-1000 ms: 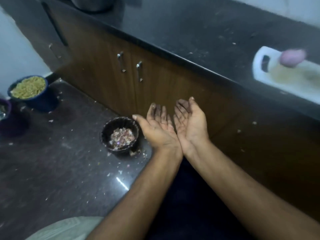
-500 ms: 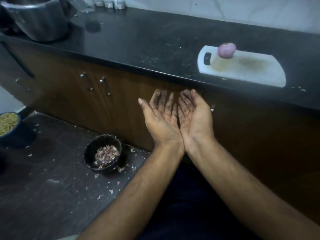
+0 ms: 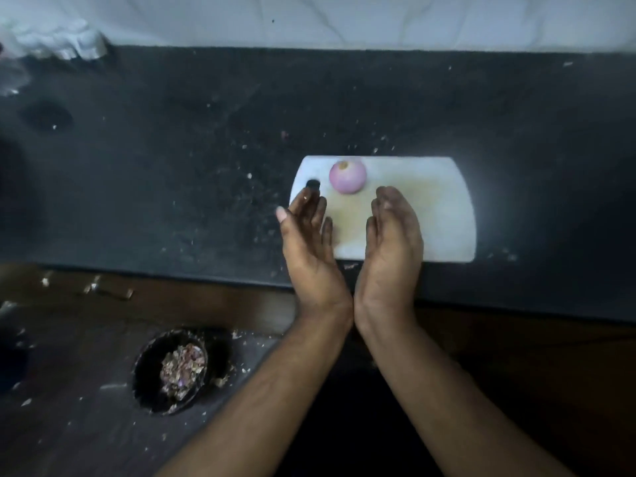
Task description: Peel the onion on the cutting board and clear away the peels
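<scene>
Hovering open and empty at the cutting board (image 3: 430,215) near edge: left hand (image 3: 308,246) by its handle end, peeled onion (image 3: 347,176) at far edge, just beyond and between both hands, round, no long axis; right hand (image 3: 392,242) cupped, about equally near

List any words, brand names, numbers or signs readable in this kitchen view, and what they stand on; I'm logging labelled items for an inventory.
None: no text can be read anywhere in this view.
White plastic cutting board: bare, only a yellowish stain.
Peeled pink onion: no sticker.
Round black bowl of onion peels: no marking visible.
Blurred pale objects at the far left corner of the black stone counter: too blurred to tell.
Left hand and right hand: open, holding nothing.
</scene>
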`<state>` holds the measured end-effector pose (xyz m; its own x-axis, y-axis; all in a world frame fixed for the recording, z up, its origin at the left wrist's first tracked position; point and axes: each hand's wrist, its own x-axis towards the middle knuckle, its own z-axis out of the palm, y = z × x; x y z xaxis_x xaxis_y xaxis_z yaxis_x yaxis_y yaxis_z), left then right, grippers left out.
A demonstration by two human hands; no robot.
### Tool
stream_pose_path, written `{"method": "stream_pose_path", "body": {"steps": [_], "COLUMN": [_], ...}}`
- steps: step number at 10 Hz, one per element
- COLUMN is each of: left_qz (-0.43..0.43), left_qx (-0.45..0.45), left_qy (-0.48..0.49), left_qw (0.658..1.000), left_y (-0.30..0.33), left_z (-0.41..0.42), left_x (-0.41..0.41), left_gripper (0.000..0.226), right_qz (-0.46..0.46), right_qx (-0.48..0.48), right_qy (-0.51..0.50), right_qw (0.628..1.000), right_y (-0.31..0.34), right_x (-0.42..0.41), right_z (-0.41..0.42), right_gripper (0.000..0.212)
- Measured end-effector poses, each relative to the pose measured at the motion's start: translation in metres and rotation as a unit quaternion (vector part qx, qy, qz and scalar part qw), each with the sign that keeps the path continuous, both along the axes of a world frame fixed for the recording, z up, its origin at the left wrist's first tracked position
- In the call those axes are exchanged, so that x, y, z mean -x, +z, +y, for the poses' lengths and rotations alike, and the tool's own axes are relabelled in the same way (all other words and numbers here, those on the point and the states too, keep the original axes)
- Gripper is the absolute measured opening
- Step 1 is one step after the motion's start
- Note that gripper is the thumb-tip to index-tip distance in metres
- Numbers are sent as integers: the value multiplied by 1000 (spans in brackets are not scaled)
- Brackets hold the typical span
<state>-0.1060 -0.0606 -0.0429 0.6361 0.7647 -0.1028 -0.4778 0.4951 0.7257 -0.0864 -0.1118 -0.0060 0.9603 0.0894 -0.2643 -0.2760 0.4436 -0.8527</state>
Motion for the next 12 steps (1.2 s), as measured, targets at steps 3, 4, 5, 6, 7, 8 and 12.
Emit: {"method": "stream_pose_path", "body": {"steps": [3, 4, 5, 6, 7, 8, 12], "left_qz": [243, 273, 279, 264, 256, 239, 304], "left_qx": [-86, -68, -63, -32, -22, -37, -113], "left_qy": [-65, -83, -116, -144, -158, -199, -189], "left_qw": [964, 956, 951, 953, 953, 950, 927], "left_y": [25, 23, 21, 15, 14, 15, 23], "left_z": [30, 38, 49, 60, 62, 50, 26], "left_x": [-64, -72, -70, -71, -72, -78, -80], "left_gripper": [93, 91, 96, 95, 96, 92, 67], "right_qz": [-143, -264, -320, -343, -355, -364, -346], "right_qx": [325, 418, 441, 458, 471, 490, 573], "right_qy": [125, 188, 261, 290, 271, 257, 308], "right_qw": [926, 849, 797, 767, 761, 750, 676], "right_y": [-1, -16, -23, -25, -23, -21, -17], "right_x": [-88, -102, -115, -122, -124, -126, -133], "right_z": [19, 18, 19, 21, 13, -9, -39], "right_gripper": [51, 68, 79, 71, 60, 58, 75]}}
